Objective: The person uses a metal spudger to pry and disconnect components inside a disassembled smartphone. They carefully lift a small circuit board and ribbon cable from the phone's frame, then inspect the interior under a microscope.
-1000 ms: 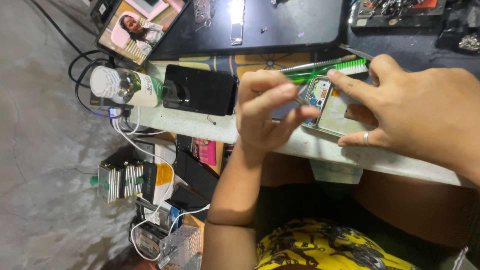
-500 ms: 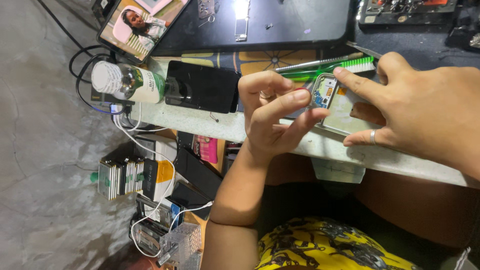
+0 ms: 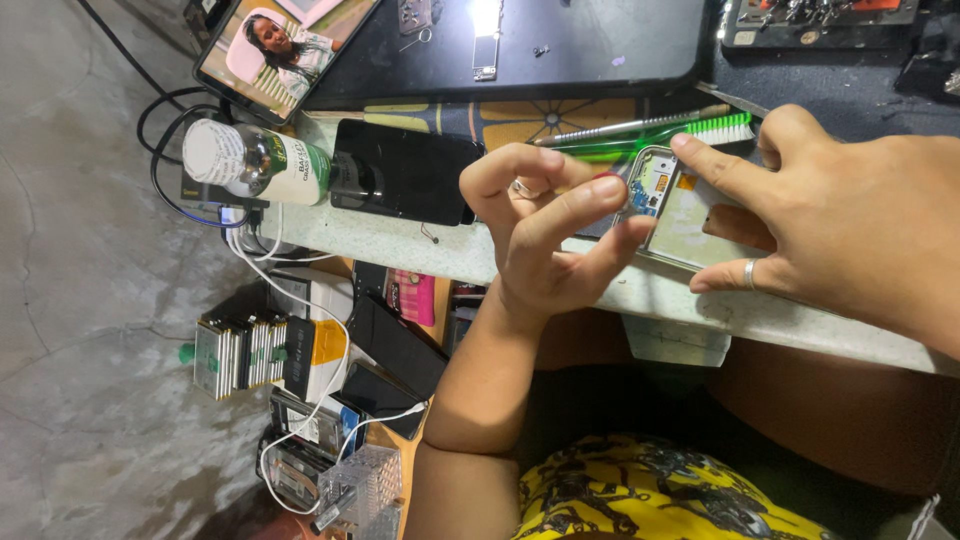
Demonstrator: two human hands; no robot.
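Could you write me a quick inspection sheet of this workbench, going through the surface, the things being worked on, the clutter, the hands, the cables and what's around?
Surface: pale bench top, crowded.
Job's things: opened phone, insides showing, flat on the bench.
Clutter: green brush, black phone, white-capped bottle, dark mat.
Hands: left hand fingers at the phone's edge; right hand, ring on, presses it down.
Cables: white cable hanging off the bench; black cables behind the bottle.
Surroundings: grey floor, stacked parts and phones below.

A pale worktable (image 3: 420,245) carries the lot here. On it lie a black phone (image 3: 405,172), a white-capped green bottle (image 3: 255,160), a green toothbrush (image 3: 650,135), an opened phone (image 3: 680,210), and a black mat (image 3: 590,40).
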